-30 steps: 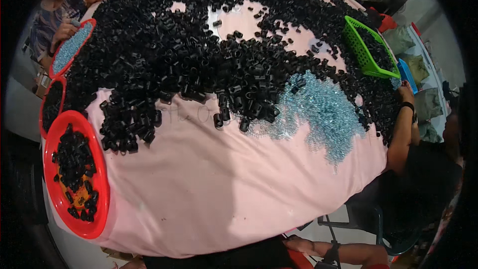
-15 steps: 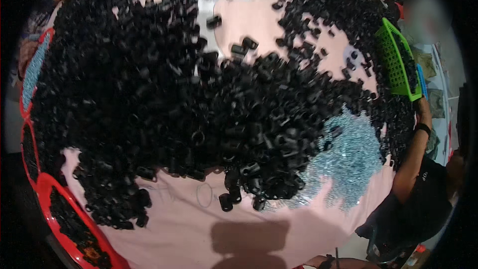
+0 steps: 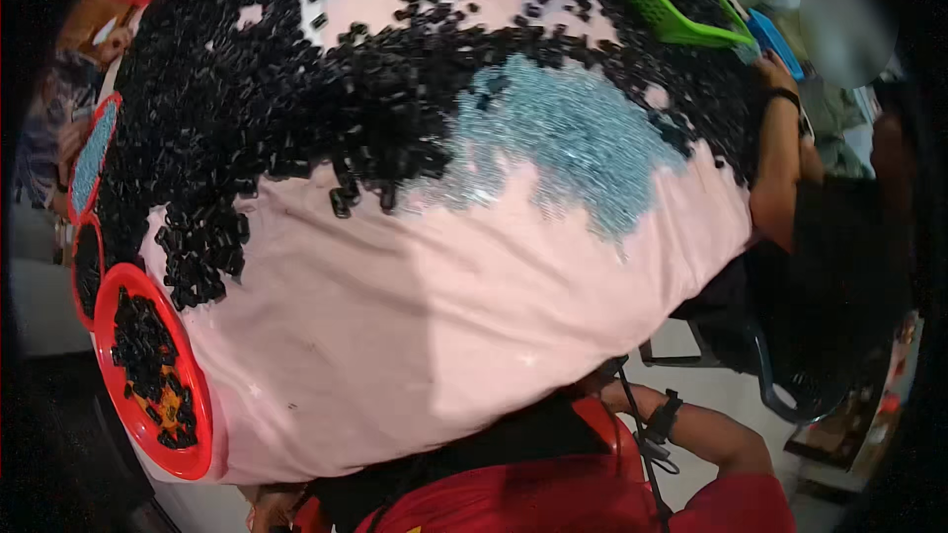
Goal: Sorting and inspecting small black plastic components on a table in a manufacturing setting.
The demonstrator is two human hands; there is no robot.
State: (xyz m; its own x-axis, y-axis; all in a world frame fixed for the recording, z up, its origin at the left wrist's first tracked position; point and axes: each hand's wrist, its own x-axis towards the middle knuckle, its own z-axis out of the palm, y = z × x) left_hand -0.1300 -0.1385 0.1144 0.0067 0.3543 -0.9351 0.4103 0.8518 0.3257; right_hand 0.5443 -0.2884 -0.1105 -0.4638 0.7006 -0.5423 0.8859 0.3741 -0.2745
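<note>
Both my hands are low, at the near side of the table. My right hand (image 3: 614,395), below a dark wristband, rests by the cloth's near edge beside a red edge (image 3: 602,424); its fingers are mostly hidden. At the bottom left, my left hand (image 3: 269,510) shows only in part under the table edge, next to another bit of red, so its grip is unclear. On the pink cloth (image 3: 346,336) in front of me lies a wide spread of small black tubular pieces (image 3: 267,128). A patch of thin silvery pins (image 3: 583,128) lies right of centre.
A red tray (image 3: 204,424) with black and some orange pieces stands at the left edge, by smaller red-rimmed trays (image 3: 89,173). A green basket (image 3: 681,25) of black pieces sits far right, near a co-worker's arm (image 3: 780,138). Another person (image 3: 59,128) sits at left.
My view has swung down and back, so the table shifts upward and more of the near cloth shows. My lap, red sleeve and both hands have come into sight.
</note>
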